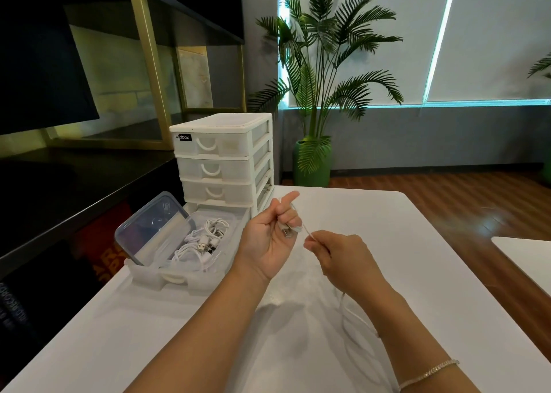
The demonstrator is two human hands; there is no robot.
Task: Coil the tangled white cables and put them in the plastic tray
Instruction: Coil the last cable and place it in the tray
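Note:
Above the white table, my left hand [272, 237] is raised palm-up with its fingers curled round the USB end of a white cable [348, 318]. The cable loops over its index finger and runs down to my right hand [337, 257], which pinches it just right of the left hand. Below my right wrist the rest of the cable hangs in a loose loop onto the table. Left of my hands, a clear plastic tray [179, 278] holds several coiled white cables [202, 243].
A clear lid [152, 228] leans in the tray's left side. Behind the tray stands a white drawer unit [223, 160]. The white table [432, 273] stretches to the right; a dark cabinet runs along the left. A potted palm [313, 166] stands on the floor beyond.

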